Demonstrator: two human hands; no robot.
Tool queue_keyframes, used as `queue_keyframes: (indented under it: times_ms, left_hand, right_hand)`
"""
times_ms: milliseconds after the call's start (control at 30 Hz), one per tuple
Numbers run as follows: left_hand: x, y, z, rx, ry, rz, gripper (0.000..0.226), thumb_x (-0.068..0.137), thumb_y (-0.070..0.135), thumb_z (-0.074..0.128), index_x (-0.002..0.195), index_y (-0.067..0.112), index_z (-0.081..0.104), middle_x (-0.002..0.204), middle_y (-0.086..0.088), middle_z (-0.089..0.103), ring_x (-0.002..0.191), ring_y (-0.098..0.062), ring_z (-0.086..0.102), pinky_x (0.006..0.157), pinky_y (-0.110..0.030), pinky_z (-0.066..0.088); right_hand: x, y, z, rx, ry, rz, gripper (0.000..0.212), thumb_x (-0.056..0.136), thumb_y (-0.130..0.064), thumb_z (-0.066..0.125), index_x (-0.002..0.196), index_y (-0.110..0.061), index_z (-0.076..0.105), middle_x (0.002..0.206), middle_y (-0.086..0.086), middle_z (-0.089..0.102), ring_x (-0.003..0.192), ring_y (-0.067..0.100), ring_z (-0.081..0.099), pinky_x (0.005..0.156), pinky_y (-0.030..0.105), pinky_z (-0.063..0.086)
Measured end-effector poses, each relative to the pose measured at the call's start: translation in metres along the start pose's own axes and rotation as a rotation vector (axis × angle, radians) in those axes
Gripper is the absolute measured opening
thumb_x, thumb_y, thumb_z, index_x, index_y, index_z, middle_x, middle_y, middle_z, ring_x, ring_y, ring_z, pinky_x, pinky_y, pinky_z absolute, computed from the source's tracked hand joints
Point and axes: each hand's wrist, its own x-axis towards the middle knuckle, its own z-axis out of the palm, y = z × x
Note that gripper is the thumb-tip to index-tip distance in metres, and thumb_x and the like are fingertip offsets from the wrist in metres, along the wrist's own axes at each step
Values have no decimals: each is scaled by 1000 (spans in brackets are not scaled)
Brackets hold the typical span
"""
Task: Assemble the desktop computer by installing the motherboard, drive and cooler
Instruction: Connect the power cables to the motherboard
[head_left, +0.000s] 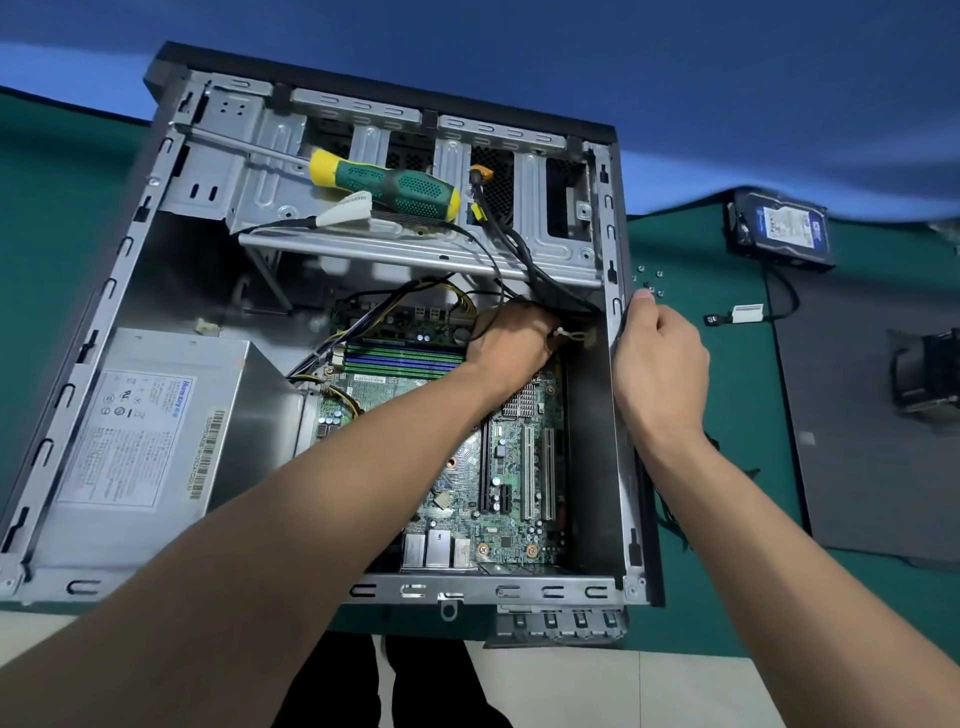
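The open grey computer case lies on its side on the green table. The green motherboard sits inside it. My left hand reaches deep into the case near the board's upper right corner, its fingers curled among black cables; what they hold is hidden. My right hand grips the case's right wall from outside, thumb on the rim. The hard drive lies on the table at the upper right. The black cooler stands at the right edge.
A green and yellow screwdriver lies on the drive cage. The power supply fills the case's left side. Several small screws and a SATA cable lie right of the case. A dark side panel lies flat at the right.
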Motion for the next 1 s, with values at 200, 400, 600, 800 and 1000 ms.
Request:
queue_keyframes:
  times_ms: [200, 400, 600, 800, 1000]
  left_hand:
    - [-2, -7, 1, 96, -14, 78, 18, 98, 9, 42, 101, 4, 60, 69, 0, 48, 48, -8, 38, 46, -18, 32]
    - [3, -3, -3, -93, -27, -28, 27, 94, 9, 48, 68, 12, 54, 57, 2, 38, 60, -23, 53, 56, -25, 41]
    - [11, -1, -4, -163, -89, -131, 40, 96, 7, 42, 57, 16, 36, 60, -1, 41, 66, -19, 48, 63, -25, 49]
    - [13, -2, 1, -185, -24, -48, 21, 92, 5, 46, 98, 1, 65, 74, -15, 60, 69, -27, 60, 68, -29, 50]
    - [12, -5, 3, -238, 27, -14, 19, 91, 8, 49, 90, 1, 67, 67, -10, 58, 62, -27, 60, 59, -26, 49]
  right_hand:
    - [0, 0, -1, -2, 0, -2, 45, 100, -36, 29, 59, -17, 33, 61, -1, 44, 56, 13, 38, 51, 31, 26]
    - [2, 0, 1, -3, 8, -6, 45, 100, -35, 30, 59, -18, 32, 61, -2, 43, 56, 12, 37, 51, 32, 27]
    - [2, 1, 1, 6, 8, -4, 44, 99, -35, 30, 58, -19, 31, 60, -3, 42, 55, 12, 37, 51, 31, 27]
    - [1, 0, 1, 12, 13, -6, 44, 99, -34, 31, 58, -18, 30, 59, -3, 41, 55, 12, 37, 50, 31, 27]
    - [1, 1, 0, 12, 11, -1, 44, 99, -35, 31, 59, -17, 31, 60, -2, 42, 55, 12, 37, 50, 30, 27]
